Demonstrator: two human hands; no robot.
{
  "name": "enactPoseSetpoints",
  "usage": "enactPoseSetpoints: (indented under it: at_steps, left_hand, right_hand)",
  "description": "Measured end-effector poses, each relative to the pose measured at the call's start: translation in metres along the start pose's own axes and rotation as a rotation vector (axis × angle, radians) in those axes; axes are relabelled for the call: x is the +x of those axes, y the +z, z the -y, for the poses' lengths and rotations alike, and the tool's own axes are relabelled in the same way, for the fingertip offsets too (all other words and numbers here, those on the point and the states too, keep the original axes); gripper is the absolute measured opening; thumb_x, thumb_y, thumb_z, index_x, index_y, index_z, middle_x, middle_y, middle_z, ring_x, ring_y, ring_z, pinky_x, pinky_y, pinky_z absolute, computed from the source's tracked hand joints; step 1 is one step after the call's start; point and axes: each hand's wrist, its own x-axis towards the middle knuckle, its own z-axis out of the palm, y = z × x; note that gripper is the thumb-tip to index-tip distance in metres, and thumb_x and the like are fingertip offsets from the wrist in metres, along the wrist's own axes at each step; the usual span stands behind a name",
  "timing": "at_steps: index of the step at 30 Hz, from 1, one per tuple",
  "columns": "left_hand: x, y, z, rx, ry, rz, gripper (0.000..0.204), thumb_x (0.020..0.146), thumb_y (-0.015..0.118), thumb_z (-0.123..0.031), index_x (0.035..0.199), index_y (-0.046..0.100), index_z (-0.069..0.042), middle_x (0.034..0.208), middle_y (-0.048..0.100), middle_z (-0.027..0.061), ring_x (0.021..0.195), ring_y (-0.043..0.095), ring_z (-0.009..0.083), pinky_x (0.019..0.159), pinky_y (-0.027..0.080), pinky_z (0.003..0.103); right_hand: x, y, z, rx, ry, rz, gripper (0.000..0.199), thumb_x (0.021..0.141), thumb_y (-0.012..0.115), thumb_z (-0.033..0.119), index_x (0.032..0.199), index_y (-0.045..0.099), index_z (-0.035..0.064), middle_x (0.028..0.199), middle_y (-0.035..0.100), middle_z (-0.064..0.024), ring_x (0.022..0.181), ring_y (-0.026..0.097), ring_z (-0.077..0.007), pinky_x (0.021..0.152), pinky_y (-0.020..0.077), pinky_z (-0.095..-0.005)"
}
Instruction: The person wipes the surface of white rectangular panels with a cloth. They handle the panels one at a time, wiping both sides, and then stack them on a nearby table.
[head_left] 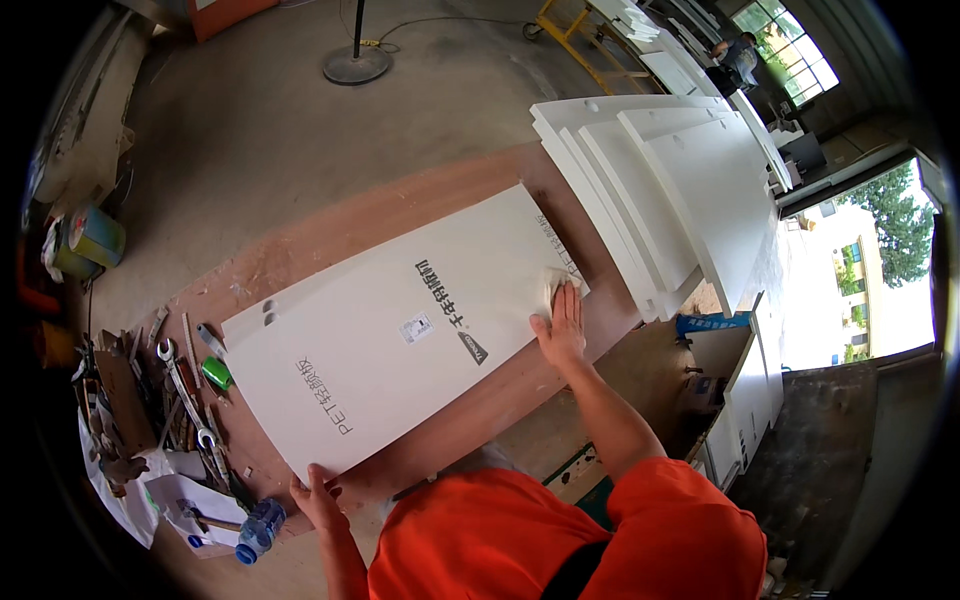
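The right hand (pixel 562 330) pressed flat, its grip released, on a pale cloth (pixel 562 283) at the far end of the smooth white panel (pixel 400 330). The left hand (pixel 318 497) clasped the panel's near corner. Panel lay flat on the brown surface (pixel 330 235), wrenches (pixel 185 385) alongside.

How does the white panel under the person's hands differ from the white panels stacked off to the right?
The white panel lies alone and flat on the brown workbench; the stacked panels overlap one another in a fanned pile. The single panel bears printed lettering and a small sticker; the stacked ones look plain, some with small holes. The left hand grips the single panel's near corner and the right hand presses on its far end; nobody touches the stack. Both are white, flat and rectangular.
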Motion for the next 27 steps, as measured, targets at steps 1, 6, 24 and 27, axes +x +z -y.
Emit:
enactPoseSetpoints:
  at_steps: [1,6,24,27]
  left_hand:
    - [0.000,0.002,0.000,0.006,-0.006,0.012,0.052,0.101,0.070,-0.038,0.135,0.053,-0.004,0.100,0.068,0.0062,0.072,0.067,0.0168,0.057,0.050,0.029]
    - [0.002,-0.005,0.000,0.046,-0.031,-0.005,0.046,0.102,0.068,-0.036,0.135,0.053,-0.007,0.098,0.067,0.0058,0.071,0.067,0.0173,0.057,0.050,0.030]
    - [0.020,-0.015,0.013,-0.005,0.038,0.055,0.029,0.101,0.069,-0.038,0.117,0.056,-0.017,0.081,0.062,0.0003,0.066,0.061,0.0133,0.054,0.045,0.027]
    - [0.033,-0.025,0.010,0.007,0.034,0.060,0.030,0.101,0.069,-0.037,0.114,0.055,-0.015,0.079,0.061,0.0006,0.063,0.058,0.0128,0.053,0.044,0.027]
  right_hand:
    - [0.021,0.001,-0.017,0.053,0.158,-0.027,0.103,0.097,0.052,0.068,0.160,0.023,-0.0078,0.170,0.019,-0.0268,0.159,0.013,-0.0419,0.129,0.0125,-0.0530]
    - [0.093,0.017,0.102,-0.068,-0.320,0.161,0.107,0.097,0.042,0.077,0.162,0.022,-0.0059,0.171,0.018,-0.0221,0.161,0.007,-0.0364,0.131,0.0054,-0.0473]
    - [0.050,-0.014,-0.049,0.210,0.522,0.114,0.080,0.101,0.048,0.064,0.146,0.043,-0.0025,0.133,0.061,-0.0282,0.119,0.062,-0.0467,0.098,0.0503,-0.0559]
    - [0.015,-0.021,-0.052,0.340,0.625,0.061,0.077,0.100,0.054,0.059,0.145,0.045,-0.0021,0.121,0.069,-0.0269,0.112,0.066,-0.0466,0.094,0.0528,-0.0555]
